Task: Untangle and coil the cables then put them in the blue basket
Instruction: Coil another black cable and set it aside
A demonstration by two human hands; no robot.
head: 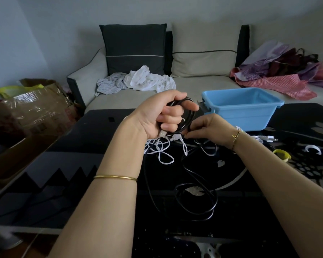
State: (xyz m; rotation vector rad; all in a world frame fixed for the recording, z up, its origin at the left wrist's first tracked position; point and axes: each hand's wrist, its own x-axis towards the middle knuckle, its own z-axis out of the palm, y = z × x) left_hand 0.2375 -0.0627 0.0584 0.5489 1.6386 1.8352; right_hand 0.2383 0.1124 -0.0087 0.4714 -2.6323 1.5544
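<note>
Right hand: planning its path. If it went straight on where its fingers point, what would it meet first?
The right hand points left, fingertips already at the black cable coil; going on, it would probably meet the left hand gripping that coil, though depth is unclear.

The person has both forearms bare, a thin plain gold bangle (116, 177) sits round the left forearm well back from the left hand (157, 114), and a finer gold bracelet (236, 137) with a small crossed detail circles the wrist of the right hand (211, 129).
</note>
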